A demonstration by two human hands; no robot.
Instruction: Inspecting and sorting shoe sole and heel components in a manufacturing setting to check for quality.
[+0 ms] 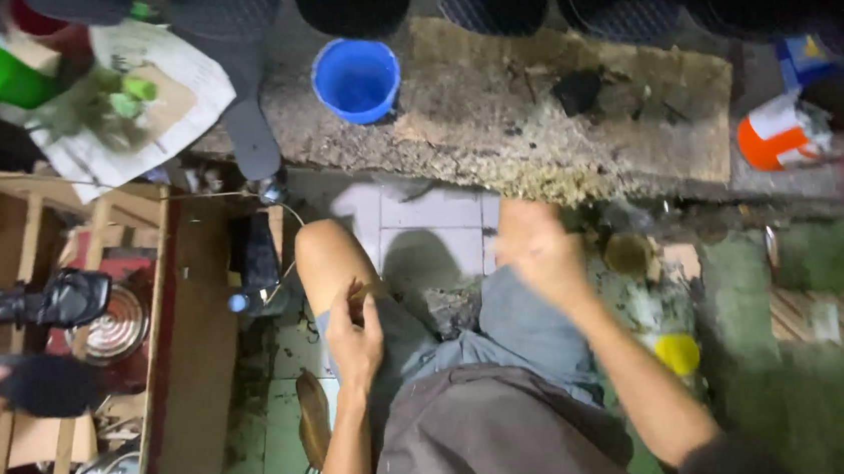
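Tiled floor's cluttered, blue bucket (356, 79) at 12 o'clock on the ledge (492, 111). Your left hand (354, 335) is curled around a small brownish thing (359, 302) on your knee. Right hand (540, 250) is blurred, fingers hard to call. Nothing looks finished yet.

Seated person seen from above, bare knees apart, left hand (354, 335) resting on left thigh, fingers curled, forearm running down to frame bottom, right hand (538, 248) raised over right knee, motion-blurred, grip unclear, right forearm angled to lower right
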